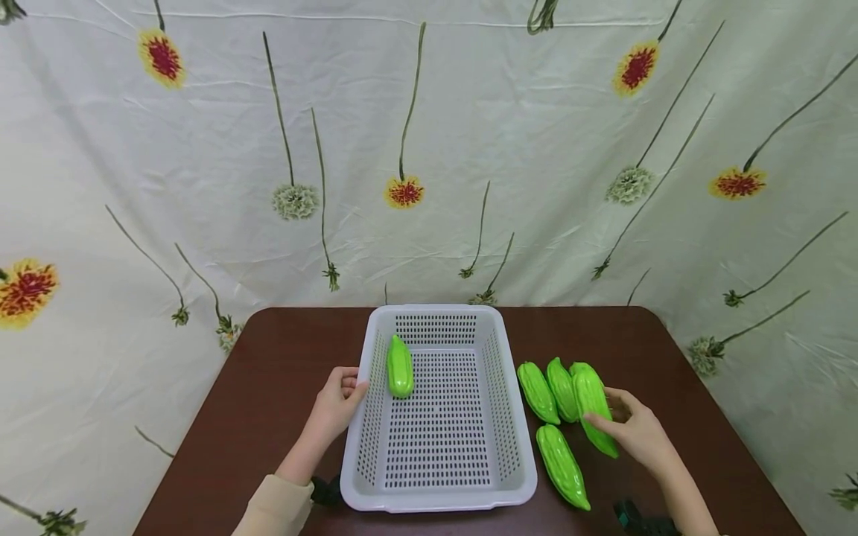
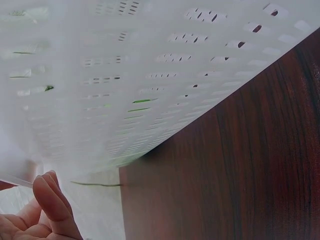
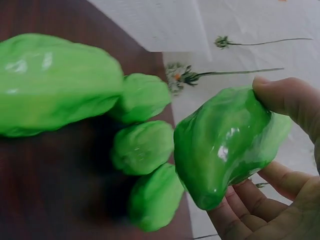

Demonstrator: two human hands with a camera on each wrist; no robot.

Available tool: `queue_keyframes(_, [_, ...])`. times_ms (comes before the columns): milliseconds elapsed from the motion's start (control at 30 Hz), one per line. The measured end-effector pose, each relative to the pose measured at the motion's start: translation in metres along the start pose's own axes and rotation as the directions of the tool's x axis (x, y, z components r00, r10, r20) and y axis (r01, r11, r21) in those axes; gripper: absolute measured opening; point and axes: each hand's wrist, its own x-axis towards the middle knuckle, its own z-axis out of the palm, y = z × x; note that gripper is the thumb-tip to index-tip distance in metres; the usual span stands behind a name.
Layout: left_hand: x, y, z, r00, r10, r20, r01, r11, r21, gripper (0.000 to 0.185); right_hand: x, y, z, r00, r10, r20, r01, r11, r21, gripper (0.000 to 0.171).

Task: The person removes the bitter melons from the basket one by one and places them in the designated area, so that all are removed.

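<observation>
A white plastic basket (image 1: pixel 436 500) with slotted walls and floor stands mid-table. My left hand (image 1: pixel 340 402) pinches its left rim between thumb and fingers; the left wrist view shows the fingertips at the rim, beside the slotted wall (image 2: pixel 150 65). One glossy green bitter melon (image 1: pixel 400 366) lies inside, near the left wall. To the basket's right, my right hand (image 1: pixel 630 428) holds another bitter melon (image 1: pixel 593 409), thumb on one side and fingers on the other. In the right wrist view this held bitter melon (image 3: pixel 225 145) appears tilted, its narrow tip toward the camera.
Several more bitter melons lie right of the basket: one bitter melon (image 1: pixel 563 467) in front, others, such as this bitter melon (image 1: pixel 538 392), grouped behind. The dark brown table (image 1: pixel 268 387) has rounded back corners. Behind it hangs a white flowered cloth (image 1: pixel 469 134).
</observation>
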Motion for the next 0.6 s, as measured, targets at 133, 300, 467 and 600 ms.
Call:
queue_keyframes(133, [0.000,0.000,0.000,1.000,0.001,-0.002,-0.001,1.000,-0.003,0.038,-0.001,0.010,0.005,1.000,0.028,0.011,-0.028,0.999,-0.025,0.084])
queue_keyframes(300, [-0.001,0.002,-0.001,1.000,0.003,-0.007,-0.003,1.000,-0.011,0.038,-0.002,0.023,0.014,0.998,0.053,0.016,-0.052,0.998,-0.037,0.083])
queue_keyframes(467, [-0.001,0.001,-0.001,1.000,0.003,-0.006,-0.003,1.000,-0.012,0.038,-0.004,0.032,0.021,0.996,0.085,0.018,-0.084,0.996,-0.041,0.084])
queue_keyframes(600, [0.000,0.000,0.000,1.000,-0.007,0.000,0.007,1.000,-0.013,0.038,-0.004,0.039,0.026,0.996,0.092,0.016,-0.092,0.995,-0.048,0.084])
